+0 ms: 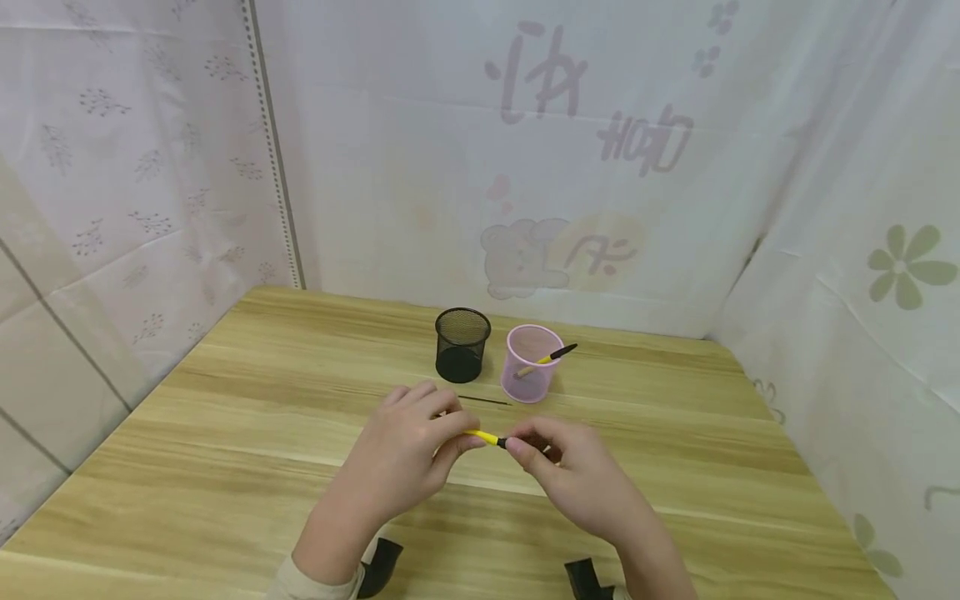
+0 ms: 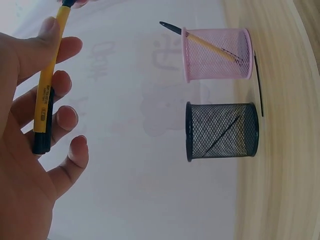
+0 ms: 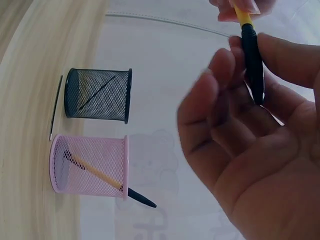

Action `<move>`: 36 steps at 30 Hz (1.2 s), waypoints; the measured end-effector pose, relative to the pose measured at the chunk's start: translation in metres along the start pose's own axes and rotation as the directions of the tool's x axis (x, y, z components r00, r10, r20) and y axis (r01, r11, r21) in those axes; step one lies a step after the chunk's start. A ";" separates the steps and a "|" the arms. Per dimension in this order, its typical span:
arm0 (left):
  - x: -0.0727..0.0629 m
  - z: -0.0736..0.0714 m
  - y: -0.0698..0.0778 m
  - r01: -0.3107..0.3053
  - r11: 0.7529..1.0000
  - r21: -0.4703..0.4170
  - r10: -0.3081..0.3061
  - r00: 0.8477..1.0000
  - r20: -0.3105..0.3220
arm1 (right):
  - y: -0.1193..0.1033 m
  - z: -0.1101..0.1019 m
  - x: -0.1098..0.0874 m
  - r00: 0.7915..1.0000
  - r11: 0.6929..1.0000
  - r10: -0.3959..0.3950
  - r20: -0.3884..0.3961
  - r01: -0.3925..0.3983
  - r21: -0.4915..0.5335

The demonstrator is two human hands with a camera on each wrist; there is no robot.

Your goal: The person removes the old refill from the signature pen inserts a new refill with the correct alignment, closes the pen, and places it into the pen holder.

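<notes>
Between both hands is a ballpoint pen (image 1: 486,437) with a yellow barrel and a black grip section. My left hand (image 1: 405,450) pinches the yellow barrel between thumb and forefinger; its other fingers curl loosely near the black clip (image 2: 48,120), as the left wrist view shows. My right hand (image 1: 585,475) pinches the black grip section (image 3: 253,62), whose tapered tip points toward the palm. Just beyond the hands, a thin black stick (image 1: 483,400), like a pen refill, lies on the table.
A black mesh cup (image 1: 459,363) stands behind the hands, with a thin dark stick (image 3: 97,93) visible through its mesh. To its right, a pink mesh cup (image 1: 517,385) holds a leaning yellow-and-black pen (image 1: 564,351). Printed curtains (image 1: 405,167) enclose the wooden table (image 1: 225,433).
</notes>
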State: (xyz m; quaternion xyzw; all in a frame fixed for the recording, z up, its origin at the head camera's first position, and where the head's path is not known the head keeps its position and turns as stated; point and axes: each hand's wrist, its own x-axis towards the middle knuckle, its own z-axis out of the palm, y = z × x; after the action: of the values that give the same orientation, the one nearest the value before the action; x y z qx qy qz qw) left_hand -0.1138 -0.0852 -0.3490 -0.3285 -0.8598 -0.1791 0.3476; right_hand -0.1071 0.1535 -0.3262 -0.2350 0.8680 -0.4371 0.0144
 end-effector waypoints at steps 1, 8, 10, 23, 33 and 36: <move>0.000 0.000 0.000 -0.003 1.000 0.001 0.003 1.000 -0.001 | 0.000 0.000 0.000 1.000 1.000 -0.003 -0.009 0.003 -0.004; -0.002 0.002 0.000 -0.006 1.000 0.007 0.006 1.000 0.015 | 0.003 0.002 -0.002 0.994 0.993 -0.106 -0.013 0.105 -0.052; -0.002 0.003 0.000 -0.005 1.000 0.012 0.004 1.000 0.020 | 0.005 0.003 -0.002 0.992 0.989 -0.128 -0.019 0.126 -0.073; -0.004 0.000 -0.009 0.033 0.999 -0.021 -0.033 0.999 -0.015 | 0.008 -0.004 -0.005 0.989 0.988 -0.138 -0.055 0.134 -0.073; -0.007 -0.003 -0.015 0.057 0.996 -0.071 -0.058 0.998 -0.015 | 0.008 -0.007 -0.005 0.989 0.990 -0.131 -0.074 0.127 -0.058; -0.008 -0.003 -0.015 0.056 0.996 -0.072 -0.057 0.998 -0.013 | 0.008 -0.007 -0.005 0.989 0.991 -0.128 -0.077 0.123 -0.059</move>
State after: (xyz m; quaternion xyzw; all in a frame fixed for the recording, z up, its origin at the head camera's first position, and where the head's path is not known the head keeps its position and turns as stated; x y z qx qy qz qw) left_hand -0.1184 -0.1010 -0.3534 -0.3149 -0.8591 -0.2221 0.3368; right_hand -0.1072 0.1645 -0.3288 -0.2717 0.8630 -0.4225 -0.0544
